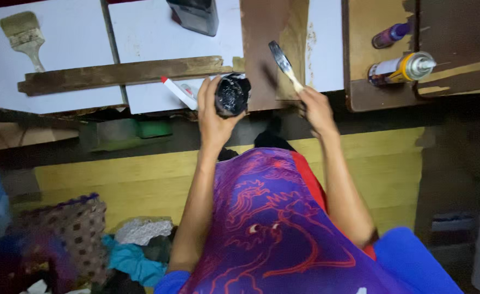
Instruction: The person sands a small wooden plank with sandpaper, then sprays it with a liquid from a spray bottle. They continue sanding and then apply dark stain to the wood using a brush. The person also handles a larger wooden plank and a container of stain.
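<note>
Two hands are up in front of me over the near edge of the desk [60, 43]. My left hand [211, 111] is wrapped around a small round black tub of dark glossy paint [232, 95], fingers [208, 90] curled tight about its left side and the thumb under its lower rim; the tub is tipped so its open mouth faces back toward me, and it sits just off the desk's front edge beside a white tube with a red cap [178, 91]. My left forearm runs straight up from the elbow, wrist bent a little to the right. My right hand [316, 109] is closed on the pale wooden handle of a narrow flat paintbrush with dark wet bristles [284, 64], fingers pressed together around the handle's lower end. The brush's long axis slants up and to the left, bristles pointing away from me over a brown board [261, 32], well clear of the tub's mouth. My right forearm angles up and inward from the elbow. Farther off lie a wider wooden-handled brush [25, 35], a long brown wooden strip [123, 73], and a yellow spray can on its side [403, 68].
</note>
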